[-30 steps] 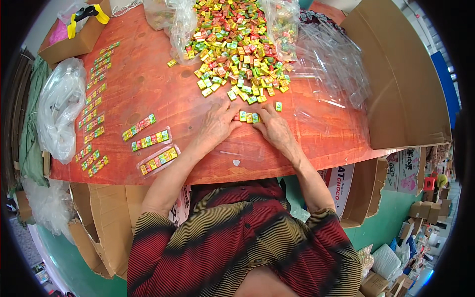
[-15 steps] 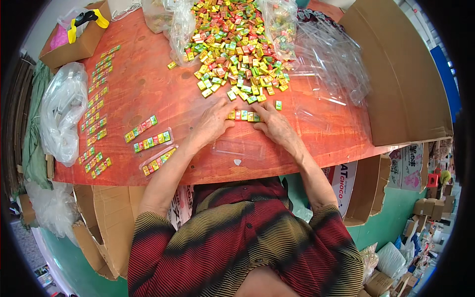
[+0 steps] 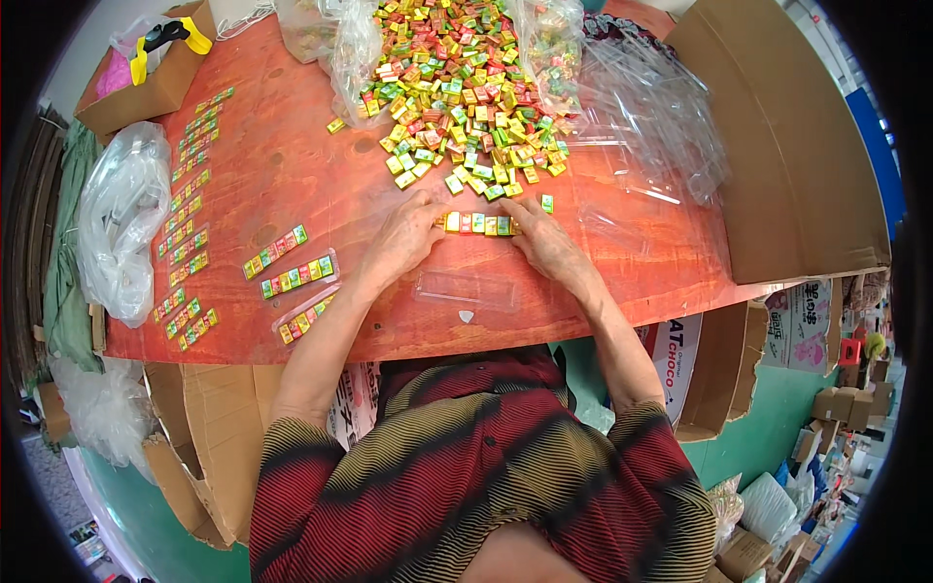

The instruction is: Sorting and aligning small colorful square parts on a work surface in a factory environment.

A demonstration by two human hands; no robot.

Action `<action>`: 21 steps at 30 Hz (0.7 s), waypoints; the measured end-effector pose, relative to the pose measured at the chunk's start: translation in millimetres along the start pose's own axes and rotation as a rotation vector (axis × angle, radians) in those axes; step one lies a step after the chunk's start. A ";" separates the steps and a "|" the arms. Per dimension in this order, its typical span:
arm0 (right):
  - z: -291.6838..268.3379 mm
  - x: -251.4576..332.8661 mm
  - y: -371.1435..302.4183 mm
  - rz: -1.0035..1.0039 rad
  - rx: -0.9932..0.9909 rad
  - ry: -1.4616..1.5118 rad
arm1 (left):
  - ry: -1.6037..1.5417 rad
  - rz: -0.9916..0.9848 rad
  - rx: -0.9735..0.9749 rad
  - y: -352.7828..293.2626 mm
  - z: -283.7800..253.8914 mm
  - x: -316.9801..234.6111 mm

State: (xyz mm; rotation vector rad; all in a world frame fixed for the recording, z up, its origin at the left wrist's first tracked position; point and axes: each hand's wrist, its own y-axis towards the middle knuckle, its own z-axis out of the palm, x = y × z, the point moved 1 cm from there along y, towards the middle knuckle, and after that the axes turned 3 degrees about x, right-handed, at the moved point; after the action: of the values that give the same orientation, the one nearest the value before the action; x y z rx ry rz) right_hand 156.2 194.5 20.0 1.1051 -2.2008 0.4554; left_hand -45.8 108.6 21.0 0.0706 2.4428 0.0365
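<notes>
Holding one row of small boxes (image 3: 477, 223) on the red table (image 3: 282, 175), just on the near side of the heaped pile (image 3: 457, 107): left hand (image 3: 406, 236) closed on its left end, right hand (image 3: 546, 243) closed on its right end. Handling (judged): light, fairly stiff, smooth-faced, thin-walled and crushable; the row probably buckles if squeezed hard or lifted slack, so best held by both end faces with even inward pressure. Counts: row, at least five boxes visible, ends hidden by fingers; clear tray (image 3: 466, 290), one, nearer the body; loose green box (image 3: 547, 203), one, beside right hand; filled rows (image 3: 297, 277) near left forearm, three; pile, uncountable.
</notes>
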 end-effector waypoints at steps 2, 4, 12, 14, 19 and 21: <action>1.0 -2.1 0.2 -0.005 -0.004 -0.008 | 0.002 0.013 -0.007 1.0 0.5 -1.3; 1.1 -1.4 0.1 0.002 -0.001 -0.014 | -0.001 0.014 -0.009 1.2 1.9 1.5; -1.3 5.0 -0.2 -0.016 0.014 -0.043 | 0.017 0.039 0.010 2.8 7.8 2.2; 0.3 11.6 0.0 0.003 -0.004 -0.080 | -0.082 0.032 -0.092 -2.2 6.7 -4.9; 8.3 9.9 1.9 -0.066 -0.141 -0.139 | -0.016 0.109 -0.124 3.7 17.0 -2.7; 10.1 8.9 1.8 -0.100 -0.183 -0.142 | 0.007 0.085 -0.089 5.7 20.4 -4.2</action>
State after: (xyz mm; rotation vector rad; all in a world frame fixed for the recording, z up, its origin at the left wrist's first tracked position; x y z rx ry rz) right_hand 146.9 184.7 18.4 1.1711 -2.2442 0.1322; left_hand -29.2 114.1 8.2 0.1348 2.4410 0.1837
